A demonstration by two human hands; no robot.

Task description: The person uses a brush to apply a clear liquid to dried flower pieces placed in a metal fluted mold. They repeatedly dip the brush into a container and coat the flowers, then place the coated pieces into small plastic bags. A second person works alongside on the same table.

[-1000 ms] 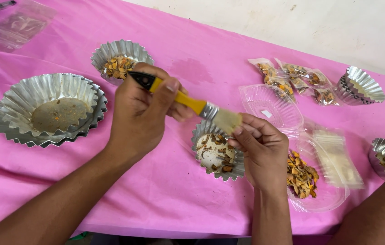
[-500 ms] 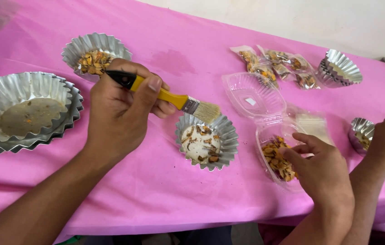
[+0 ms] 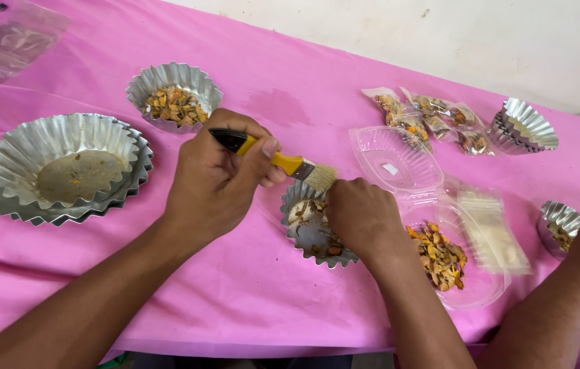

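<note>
We grip the yellow-handled brush (image 3: 283,162) in our clenched left hand (image 3: 218,181) while our right hand (image 3: 362,215), fingers curled, rests over the near fluted tin (image 3: 310,236), partly filled with dried pieces; more pieces remain in the clear tray (image 3: 471,290) to its right.

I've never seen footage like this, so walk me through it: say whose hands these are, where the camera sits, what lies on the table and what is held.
There is no machine: a person works bare-handed, filmed by a camera on their head looking down. The left hand holds a yellow-handled brush. The right hand rests over a small fluted foil cup of chopped bits. On the pink tablecloth lie stacked large foil trays, another filled foil cup, an open clear plastic container and small clear packets. The arm at far right belongs to someone else.
</note>
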